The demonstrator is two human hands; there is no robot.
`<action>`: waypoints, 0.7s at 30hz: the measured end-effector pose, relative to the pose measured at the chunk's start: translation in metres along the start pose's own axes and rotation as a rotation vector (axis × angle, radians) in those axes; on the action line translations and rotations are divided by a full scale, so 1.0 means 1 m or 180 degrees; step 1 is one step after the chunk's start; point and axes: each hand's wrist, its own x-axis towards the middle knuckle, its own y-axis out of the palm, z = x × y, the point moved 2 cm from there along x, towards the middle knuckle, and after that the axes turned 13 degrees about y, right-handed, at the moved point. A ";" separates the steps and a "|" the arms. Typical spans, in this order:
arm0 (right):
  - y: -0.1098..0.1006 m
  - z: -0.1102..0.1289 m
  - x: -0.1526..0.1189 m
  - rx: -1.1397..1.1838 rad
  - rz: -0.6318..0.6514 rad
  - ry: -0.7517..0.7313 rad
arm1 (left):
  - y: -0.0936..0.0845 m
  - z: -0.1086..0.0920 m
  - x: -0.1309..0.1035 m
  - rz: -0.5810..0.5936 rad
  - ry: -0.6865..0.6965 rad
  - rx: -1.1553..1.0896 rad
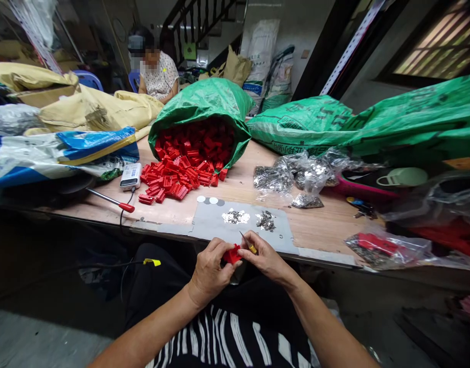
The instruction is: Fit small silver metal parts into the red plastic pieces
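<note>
Just off the table's front edge, my left hand is closed, its fingers and thumb pinching a small red plastic part. My right hand meets it from the other side, fingertips at the part. A thin pointed tool with a yellow handle is held in my right fingers, its dark tip pointing up and left. Whether the right fingertips also pinch a small piece is hidden. Beyond the hands, a grey mat bears a pile of shiny small metal pieces and a darker pile.
Red parts spill from a green sack. A white device with a cable and a red-handled lever stand left. Plastic bags of metal pieces and a pink basket lie right. A person sits across the table.
</note>
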 end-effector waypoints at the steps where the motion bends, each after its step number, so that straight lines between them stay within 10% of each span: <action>1: 0.001 0.000 0.000 0.0110 0.0062 0.0049 | -0.001 0.001 -0.001 0.0003 -0.0025 -0.0039; 9: 0.010 -0.002 -0.002 0.1103 0.0901 0.0644 | -0.010 0.006 -0.005 -0.0052 0.0050 -0.0474; 21: 0.012 0.002 0.003 0.1407 0.1041 0.0792 | -0.011 0.026 -0.011 -0.0503 -0.0255 -0.1282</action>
